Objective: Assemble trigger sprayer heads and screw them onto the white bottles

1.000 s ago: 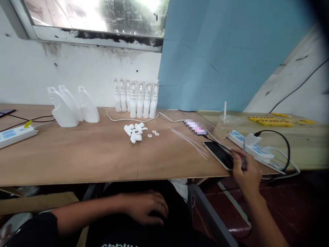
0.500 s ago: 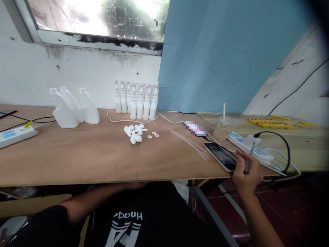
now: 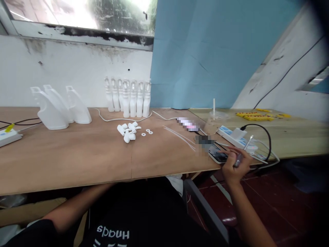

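Observation:
My right hand (image 3: 234,167) is at the table's front right edge, fingers curled round a thin grey pen-like tool (image 3: 243,151) that points up and right. The thumb rests on the near end of a phone (image 3: 216,154) lying flat by the edge. My left forearm (image 3: 77,206) runs under the wooden table (image 3: 77,157), and that hand is hidden beneath it. A pile of small white plastic parts (image 3: 127,130) and two white washers (image 3: 146,131) lie mid-table, out of reach of either hand.
Three white bottle bodies (image 3: 59,109) stand back left, a row of white trigger heads (image 3: 127,97) at the wall. Thin clear tubes (image 3: 180,137), a cup with a straw (image 3: 212,123), a power strip (image 3: 235,136) with a black cable, and yellow pieces (image 3: 253,116) are to the right.
My left hand slid from my lap out of sight under the table. My right hand lifted the tool's tip upward while staying on the phone. The view shifted right.

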The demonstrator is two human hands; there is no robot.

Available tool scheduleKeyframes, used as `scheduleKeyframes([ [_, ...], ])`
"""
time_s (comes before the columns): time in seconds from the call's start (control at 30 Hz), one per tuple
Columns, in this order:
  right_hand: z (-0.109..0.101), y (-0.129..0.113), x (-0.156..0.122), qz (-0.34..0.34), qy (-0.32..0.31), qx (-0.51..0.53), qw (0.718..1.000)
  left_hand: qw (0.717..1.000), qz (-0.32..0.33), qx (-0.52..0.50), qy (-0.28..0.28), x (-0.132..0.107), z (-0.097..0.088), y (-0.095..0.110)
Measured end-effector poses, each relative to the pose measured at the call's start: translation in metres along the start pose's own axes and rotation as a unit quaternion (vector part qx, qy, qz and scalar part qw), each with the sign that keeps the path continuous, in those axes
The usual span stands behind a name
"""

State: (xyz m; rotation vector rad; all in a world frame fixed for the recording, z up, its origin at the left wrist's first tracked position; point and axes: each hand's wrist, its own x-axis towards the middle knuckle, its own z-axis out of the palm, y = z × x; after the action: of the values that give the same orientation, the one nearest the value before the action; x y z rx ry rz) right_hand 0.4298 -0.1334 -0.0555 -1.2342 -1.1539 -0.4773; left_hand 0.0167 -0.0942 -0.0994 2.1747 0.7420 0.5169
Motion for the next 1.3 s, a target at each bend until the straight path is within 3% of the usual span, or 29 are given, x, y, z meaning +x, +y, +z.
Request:
scheduleKeyframes([
  [0.13,0.001,-0.003,0.001,0.009,0.014,-0.004,1.000,0.996,0.014,-0.057,-0.066,-0.003,-0.003,-0.006],
  [0.3,0.001,-0.006,0.005,-0.040,0.051,0.048,0.997,0.997,0.011,-0.023,-0.077,-0.009,0.001,0.006],
  [0.43,-0.002,-0.017,0.021,-0.093,0.041,0.016,0.995,0.979,0.024,0.147,-0.137,-0.021,-0.005,0.049],
  [0.6,0.019,-0.054,0.072,-0.115,-0.015,0.017,0.993,0.938,0.136,0.130,-0.292,-0.037,-0.038,0.120],
  [0.7,0.053,-0.077,0.111,-0.090,-0.049,0.138,0.985,0.931,0.167,0.093,-0.311,-0.034,-0.071,0.144],
  [0.77,0.081,-0.089,0.134,-0.048,-0.115,0.208,0.970,0.942,0.149,0.105,-0.283,-0.023,-0.098,0.145],
  [0.83,0.110,-0.098,0.149,0.010,-0.222,0.250,0.942,0.953,0.107,0.192,-0.208,-0.009,-0.127,0.134],
  [0.93,0.149,-0.104,0.152,0.104,-0.377,0.259,0.883,0.933,0.013,0.354,-0.064,0.015,-0.171,0.103],
  [1.0,0.172,-0.102,0.143,0.157,-0.427,0.253,0.854,0.915,-0.043,0.402,0.007,0.029,-0.197,0.079],
  [1.07,0.189,-0.095,0.128,0.196,-0.427,0.247,0.847,0.904,-0.089,0.409,0.082,0.044,-0.219,0.057],
  [1.13,0.201,-0.084,0.113,0.214,-0.398,0.228,0.862,0.895,-0.113,0.409,0.137,0.058,-0.238,0.038],
  [1.3,0.207,-0.060,0.097,0.218,-0.377,0.211,0.875,0.860,-0.176,0.381,0.291,0.097,-0.280,0.001],
])
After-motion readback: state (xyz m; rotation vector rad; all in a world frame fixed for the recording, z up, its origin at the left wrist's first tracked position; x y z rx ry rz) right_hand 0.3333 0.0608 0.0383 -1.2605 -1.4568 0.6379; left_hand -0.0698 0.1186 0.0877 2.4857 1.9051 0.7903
